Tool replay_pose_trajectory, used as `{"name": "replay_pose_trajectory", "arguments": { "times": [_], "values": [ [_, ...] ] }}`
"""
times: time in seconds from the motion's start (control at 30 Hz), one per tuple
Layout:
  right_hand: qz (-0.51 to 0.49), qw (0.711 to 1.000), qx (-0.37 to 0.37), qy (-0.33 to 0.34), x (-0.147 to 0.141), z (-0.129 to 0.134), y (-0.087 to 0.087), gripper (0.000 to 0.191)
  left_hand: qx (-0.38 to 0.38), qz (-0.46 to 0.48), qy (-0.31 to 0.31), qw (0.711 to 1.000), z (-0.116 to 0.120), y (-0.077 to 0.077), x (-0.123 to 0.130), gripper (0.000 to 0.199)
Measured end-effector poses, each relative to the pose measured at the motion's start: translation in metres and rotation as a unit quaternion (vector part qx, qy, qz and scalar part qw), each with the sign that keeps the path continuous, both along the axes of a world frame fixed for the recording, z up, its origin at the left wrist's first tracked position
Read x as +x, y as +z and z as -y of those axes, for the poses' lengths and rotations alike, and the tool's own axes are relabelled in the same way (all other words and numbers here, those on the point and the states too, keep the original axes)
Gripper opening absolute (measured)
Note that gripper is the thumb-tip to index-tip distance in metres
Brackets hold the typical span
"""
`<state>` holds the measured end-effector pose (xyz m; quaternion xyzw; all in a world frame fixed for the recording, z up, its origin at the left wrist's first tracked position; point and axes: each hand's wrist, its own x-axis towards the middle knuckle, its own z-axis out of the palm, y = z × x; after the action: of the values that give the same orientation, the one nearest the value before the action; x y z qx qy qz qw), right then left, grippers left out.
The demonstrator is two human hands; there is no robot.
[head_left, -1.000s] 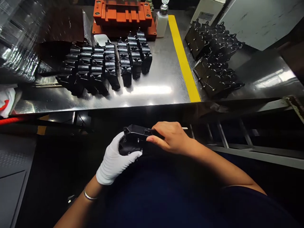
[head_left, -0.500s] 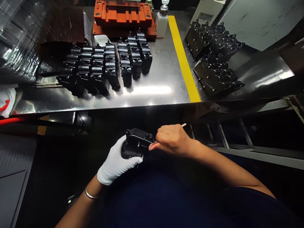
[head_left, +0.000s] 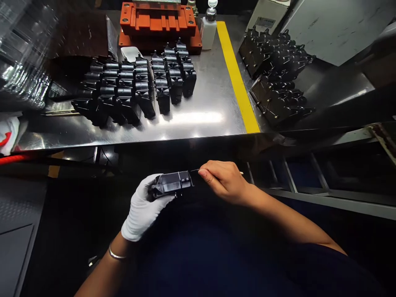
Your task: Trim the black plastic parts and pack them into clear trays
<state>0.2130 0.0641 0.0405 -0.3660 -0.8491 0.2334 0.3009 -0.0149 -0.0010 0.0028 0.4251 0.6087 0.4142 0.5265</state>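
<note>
Here, left hand (head_left: 142, 208) clasping black housing (head_left: 171, 182), long axis rightward, right hand (head_left: 225, 180) gripping tool (head_left: 194, 170)

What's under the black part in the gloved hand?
Below the black part, the left hand shows its gloved thumb along the lower edge, and small pin tips stick out nearby. The rest of the underside is turned away, so it can't be seen.

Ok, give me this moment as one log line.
left hand: gloved, grips black part | right hand: bare, holds thin tool beside part | bench: similar parts either side of yellow strip
</note>
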Motion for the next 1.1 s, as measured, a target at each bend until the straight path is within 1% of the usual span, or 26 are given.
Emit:
{"name": "replay_pose_trajectory", "arguments": {
  "times": [0.07, 0.17, 0.27, 0.37, 0.43, 0.47, 0.53, 0.6, 0.67, 0.7, 0.77, 0.83, 0.87, 0.9, 0.93, 1.0, 1.1],
  "values": [
    [0.003, 1.000, -0.009, -0.006, 0.002, 0.002, -0.001, 0.030, 0.057, -0.052, -0.012, 0.997, 0.001, 0.001, -0.003, 0.043],
    [-0.007, 1.000, -0.004, 0.014, 0.001, 0.006, -0.003, 0.027, 0.123, -0.110, -0.056, 0.985, 0.002, 0.002, -0.009, 0.033],
    [0.008, 1.000, 0.003, 0.024, -0.002, 0.006, -0.007, 0.030, 0.166, -0.128, -0.084, 0.974, 0.005, 0.002, -0.013, 0.036],
    [0.035, 0.999, -0.011, 0.017, -0.003, 0.004, -0.010, 0.033, 0.210, -0.106, -0.125, 0.964, 0.006, 0.003, -0.013, 0.037],
    [0.019, 0.998, -0.055, 0.026, -0.001, 0.002, -0.009, 0.035, 0.254, -0.094, -0.150, 0.951, 0.005, 0.006, -0.013, 0.041],
    [0.003, 0.995, -0.087, 0.040, 0.001, 0.001, -0.008, 0.037, 0.277, -0.093, -0.159, 0.943, 0.004, 0.009, -0.013, 0.043],
    [-0.018, 0.984, -0.155, 0.088, 0.004, 0.001, -0.003, 0.039, 0.316, -0.107, -0.167, 0.928, 0.001, 0.013, -0.013, 0.045],
    [-0.018, 0.968, -0.202, 0.146, 0.007, 0.002, 0.001, 0.042, 0.332, -0.127, -0.175, 0.918, 0.000, 0.016, -0.014, 0.041],
    [-0.024, 0.957, -0.215, 0.191, 0.008, 0.002, 0.004, 0.048, 0.313, -0.141, -0.178, 0.922, -0.001, 0.015, -0.015, 0.035],
    [-0.031, 0.956, -0.211, 0.202, 0.008, 0.003, 0.004, 0.050, 0.289, -0.141, -0.171, 0.931, -0.001, 0.014, -0.016, 0.032],
    [-0.039, 0.963, -0.173, 0.201, 0.007, 0.002, 0.005, 0.052, 0.199, -0.115, -0.154, 0.961, -0.001, 0.010, -0.018, 0.030],
    [-0.027, 0.978, -0.104, 0.176, 0.003, 0.000, 0.006, 0.053, 0.070, -0.037, -0.146, 0.986, -0.003, 0.006, -0.020, 0.038],
    [-0.015, 0.984, -0.064, 0.164, 0.001, -0.002, 0.006, 0.054, 0.005, 0.012, -0.151, 0.988, -0.004, 0.004, -0.021, 0.045],
    [-0.001, 0.987, -0.026, 0.157, -0.001, -0.004, 0.007, 0.055, -0.050, 0.057, -0.160, 0.984, -0.006, 0.002, -0.022, 0.051],
    [0.016, 0.987, 0.006, 0.157, -0.004, -0.006, 0.008, 0.057, -0.089, 0.091, -0.174, 0.977, -0.008, 0.001, -0.022, 0.056],
    [0.049, 0.982, 0.046, 0.177, -0.007, -0.009, 0.009, 0.060, -0.120, 0.118, -0.205, 0.964, -0.011, -0.001, -0.022, 0.056],
    [0.078, 0.974, 0.076, 0.199, -0.011, -0.011, 0.008, 0.060, -0.114, 0.107, -0.234, 0.960, -0.014, -0.003, -0.020, 0.045]
  ]
}}
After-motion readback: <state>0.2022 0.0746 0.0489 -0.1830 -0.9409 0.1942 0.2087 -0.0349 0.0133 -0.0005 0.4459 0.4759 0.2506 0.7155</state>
